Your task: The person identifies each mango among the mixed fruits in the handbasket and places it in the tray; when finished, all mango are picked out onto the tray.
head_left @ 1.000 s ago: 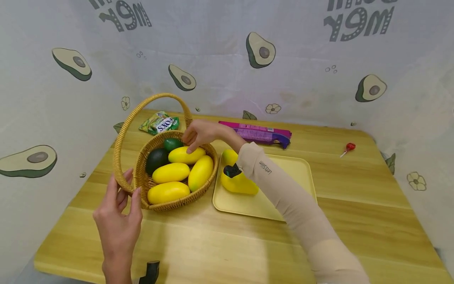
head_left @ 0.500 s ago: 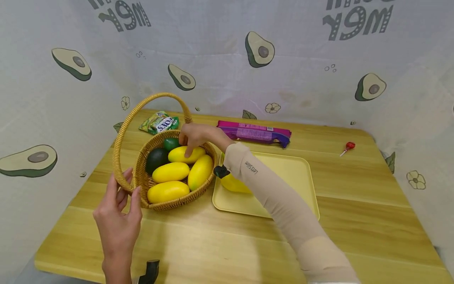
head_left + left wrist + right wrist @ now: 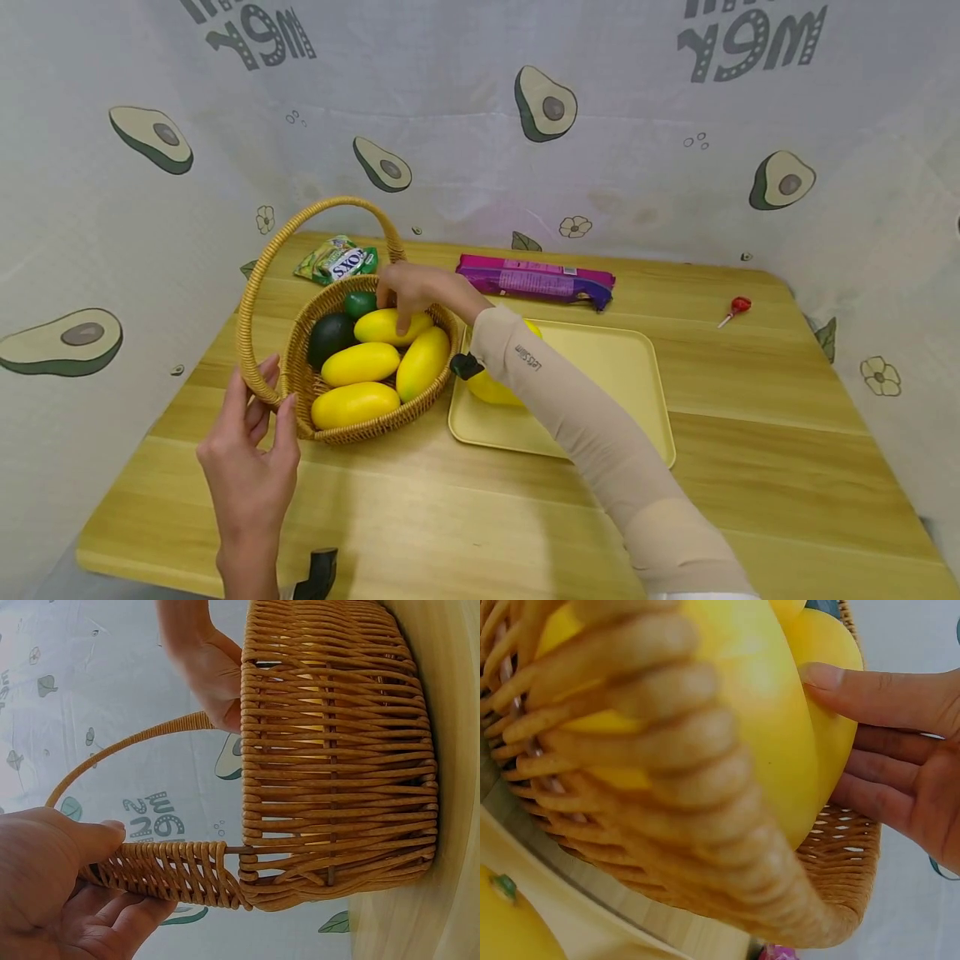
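A wicker basket (image 3: 382, 429) holds several yellow mangoes, a dark green avocado (image 3: 330, 337) and a smaller green fruit (image 3: 360, 302). My left hand (image 3: 251, 467) pinches the lower left end of the basket handle (image 3: 258, 308), thumb on one side and fingers on the other; the left wrist view shows this grip closely. Over the back right rim reaches my right hand (image 3: 420, 287). It grips the rearmost mango (image 3: 375, 327), which still lies in the basket. In the right wrist view, the thumb presses that mango (image 3: 832, 645) and the fingers go behind it.
Right of the basket lies a yellow tray (image 3: 600, 350) with yellow fruit (image 3: 491, 390) partly under my right sleeve. Behind are a green candy bag (image 3: 337, 261) and a purple package (image 3: 540, 279). A red lollipop (image 3: 738, 306) lies far right. A printed curtain surrounds the table.
My right hand has shifted slightly left and settled on the rearmost mango, its forearm moving left over the tray fruit. The left hand keeps its place on the handle.
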A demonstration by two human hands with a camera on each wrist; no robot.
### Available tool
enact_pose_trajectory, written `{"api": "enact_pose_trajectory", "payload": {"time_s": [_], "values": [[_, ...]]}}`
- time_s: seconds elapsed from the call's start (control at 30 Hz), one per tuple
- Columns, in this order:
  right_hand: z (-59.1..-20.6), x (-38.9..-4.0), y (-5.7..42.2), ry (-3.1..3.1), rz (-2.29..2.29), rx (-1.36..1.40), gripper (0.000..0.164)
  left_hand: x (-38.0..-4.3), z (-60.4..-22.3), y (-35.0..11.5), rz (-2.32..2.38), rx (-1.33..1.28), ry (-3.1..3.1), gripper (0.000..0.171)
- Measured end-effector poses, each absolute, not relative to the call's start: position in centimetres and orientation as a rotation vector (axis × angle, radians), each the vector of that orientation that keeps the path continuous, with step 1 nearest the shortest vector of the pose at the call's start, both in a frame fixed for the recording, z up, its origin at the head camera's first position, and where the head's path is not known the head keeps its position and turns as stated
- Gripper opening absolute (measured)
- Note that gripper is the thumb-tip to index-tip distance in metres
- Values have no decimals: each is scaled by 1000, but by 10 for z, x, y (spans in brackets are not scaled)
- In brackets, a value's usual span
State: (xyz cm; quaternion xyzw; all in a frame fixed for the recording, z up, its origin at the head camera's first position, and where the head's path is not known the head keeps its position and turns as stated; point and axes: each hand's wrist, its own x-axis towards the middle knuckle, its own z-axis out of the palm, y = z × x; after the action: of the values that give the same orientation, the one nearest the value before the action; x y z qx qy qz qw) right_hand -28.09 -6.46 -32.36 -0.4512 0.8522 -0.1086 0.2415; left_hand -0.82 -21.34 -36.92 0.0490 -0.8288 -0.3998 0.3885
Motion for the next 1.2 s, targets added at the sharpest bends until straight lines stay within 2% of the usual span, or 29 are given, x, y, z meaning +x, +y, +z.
{"api": "enact_pose_trajectory", "payload": {"time_s": [0.5,0.9,1.2], "values": [[-315,-277,-55,2304,-424,-1360,52,-9,-370,-213,-1022,135,-2110,59],[-290,-268,-27,2219,-719,-1422,42,-9,-369,-212,-1023,137,-2108,61],[-289,-259,4,2216,-804,-1439,51,-9,-369,-212,-1026,137,-2107,60]]}}
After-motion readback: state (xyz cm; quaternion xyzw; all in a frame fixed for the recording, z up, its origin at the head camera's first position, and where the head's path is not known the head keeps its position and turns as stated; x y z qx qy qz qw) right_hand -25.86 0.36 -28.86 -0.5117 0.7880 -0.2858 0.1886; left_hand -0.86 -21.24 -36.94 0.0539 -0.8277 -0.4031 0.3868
